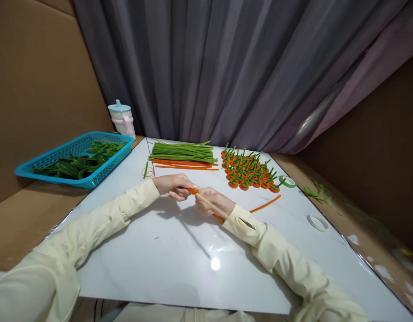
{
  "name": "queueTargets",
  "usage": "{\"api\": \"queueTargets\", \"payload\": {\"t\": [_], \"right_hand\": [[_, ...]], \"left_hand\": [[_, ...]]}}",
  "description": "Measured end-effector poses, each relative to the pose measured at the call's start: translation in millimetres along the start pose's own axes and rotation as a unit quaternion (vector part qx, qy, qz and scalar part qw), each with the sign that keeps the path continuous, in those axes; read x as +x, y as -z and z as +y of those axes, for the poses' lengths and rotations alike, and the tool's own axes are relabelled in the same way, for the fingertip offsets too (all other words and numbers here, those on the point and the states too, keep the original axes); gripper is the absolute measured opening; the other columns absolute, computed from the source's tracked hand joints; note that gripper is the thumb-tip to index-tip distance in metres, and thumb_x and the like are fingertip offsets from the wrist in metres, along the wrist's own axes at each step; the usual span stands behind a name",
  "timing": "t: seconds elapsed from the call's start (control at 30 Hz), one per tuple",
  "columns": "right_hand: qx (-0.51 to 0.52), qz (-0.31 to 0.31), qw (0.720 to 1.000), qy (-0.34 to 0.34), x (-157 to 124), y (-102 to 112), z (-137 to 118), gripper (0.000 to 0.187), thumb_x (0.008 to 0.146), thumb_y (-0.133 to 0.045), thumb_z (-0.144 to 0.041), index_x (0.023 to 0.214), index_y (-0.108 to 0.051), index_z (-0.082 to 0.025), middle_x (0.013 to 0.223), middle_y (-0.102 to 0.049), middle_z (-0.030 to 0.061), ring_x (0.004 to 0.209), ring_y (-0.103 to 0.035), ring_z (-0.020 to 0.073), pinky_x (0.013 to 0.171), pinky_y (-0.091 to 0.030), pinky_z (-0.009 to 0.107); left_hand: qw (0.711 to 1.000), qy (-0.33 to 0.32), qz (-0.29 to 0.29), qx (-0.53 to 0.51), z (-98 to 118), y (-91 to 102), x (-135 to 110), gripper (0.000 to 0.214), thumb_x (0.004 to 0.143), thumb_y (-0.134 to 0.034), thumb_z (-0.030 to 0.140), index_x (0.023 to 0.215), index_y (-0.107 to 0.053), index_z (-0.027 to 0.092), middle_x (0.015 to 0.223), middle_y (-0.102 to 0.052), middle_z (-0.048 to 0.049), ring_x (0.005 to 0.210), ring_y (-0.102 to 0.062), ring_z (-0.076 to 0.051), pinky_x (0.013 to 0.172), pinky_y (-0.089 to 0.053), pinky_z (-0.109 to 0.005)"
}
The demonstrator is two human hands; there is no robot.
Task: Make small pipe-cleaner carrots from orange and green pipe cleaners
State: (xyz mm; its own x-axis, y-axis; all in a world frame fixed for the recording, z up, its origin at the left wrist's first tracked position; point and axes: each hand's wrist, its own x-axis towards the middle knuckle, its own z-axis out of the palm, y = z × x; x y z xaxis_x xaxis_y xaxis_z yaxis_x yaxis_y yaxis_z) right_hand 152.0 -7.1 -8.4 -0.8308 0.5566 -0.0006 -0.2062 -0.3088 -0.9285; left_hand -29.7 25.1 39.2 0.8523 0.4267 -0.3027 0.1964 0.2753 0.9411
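Note:
Above the middle of the white table, my two hands meet at a thin wooden stick (213, 206). An orange pipe cleaner (193, 191) is coiled around the stick's far end. My left hand (175, 185) closes its fingers on that coil. Just to the right, my right hand (213, 201) is closed around the stick beside the coil; its fingertips are partly hidden. An orange strand (266, 204) runs out behind my right wrist and curves to the right. The stick slants back along that wrist.
Beyond my hands lie green pipe cleaners (182, 152), orange ones (186, 166) and rows of orange coiled pieces with green stems (249, 172). Tape rolls (317, 222) sit right. At left stand a blue basket (92, 181) of green loops and a cup (122, 118). Cardboard walls flank the table.

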Motion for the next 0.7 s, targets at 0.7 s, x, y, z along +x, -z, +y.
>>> {"api": "queueTargets", "payload": {"t": [0.7], "right_hand": [[-0.131, 0.143, 0.981, 0.000, 54, 63, -5, 0.030, 0.087, -0.048, -0.039, 0.070, -0.043, -0.015, 0.046, -0.053, -0.0032, 0.029, -0.016, 0.0023, 0.028, -0.009, 0.016]], "left_hand": [[0.842, -0.182, 0.474, 0.182, -30, 41.5, 49, 0.042, 0.078, -0.055, 0.041, 0.047, -0.038, 0.018, 0.036, -0.035, 0.0062, 0.040, -0.033, -0.007, 0.045, -0.026, -0.020]]}}
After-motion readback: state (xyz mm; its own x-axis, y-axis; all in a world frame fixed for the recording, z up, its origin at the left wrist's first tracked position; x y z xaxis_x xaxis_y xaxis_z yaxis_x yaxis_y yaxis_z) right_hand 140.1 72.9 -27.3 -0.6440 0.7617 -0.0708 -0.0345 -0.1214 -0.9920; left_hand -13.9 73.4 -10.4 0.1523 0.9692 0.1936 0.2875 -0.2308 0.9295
